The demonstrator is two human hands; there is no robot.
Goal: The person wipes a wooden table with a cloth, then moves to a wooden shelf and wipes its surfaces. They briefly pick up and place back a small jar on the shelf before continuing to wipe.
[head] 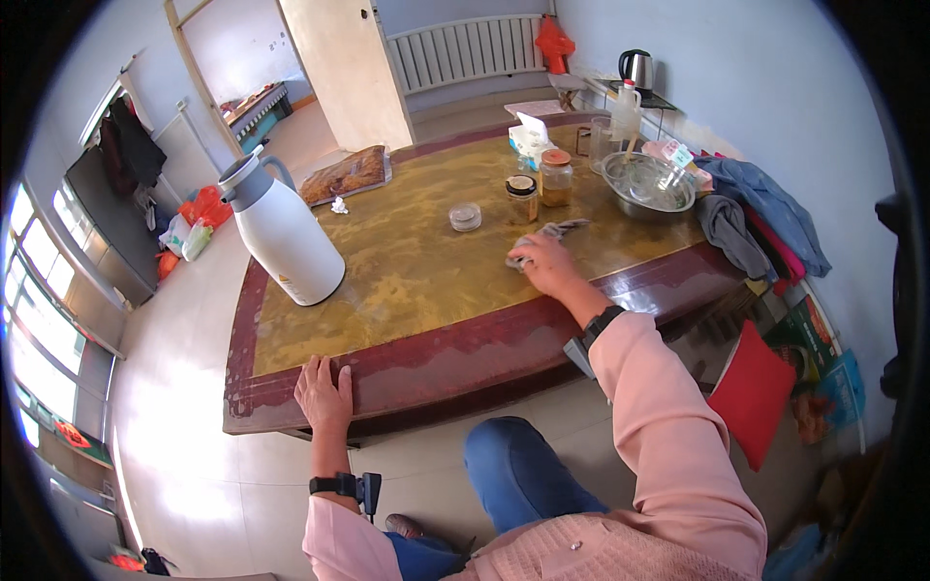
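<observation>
My right hand [546, 263] presses a crumpled grey cloth [563, 228] onto the yellow-brown top of a wooden table [407, 290], near its front right part. My left hand [323, 392] rests flat on the dark red front border at the left, fingers apart, holding nothing. Beyond the cloth stand a small glass jar with a dark lid [523, 200] and a larger jar with an orange lid [556, 178]. A round clear container [465, 217] lies left of them. Damp-looking patches show on the red border.
A white thermos jug [290, 240] stands at the left, with a packaged brown item [347, 176] behind it. Tissues [532, 139], a plastic jug [625, 112] and a metal bowl [648, 185] stand at the back right. Folded clothes [759, 210] lie at the right end; a red stool [753, 396] is below.
</observation>
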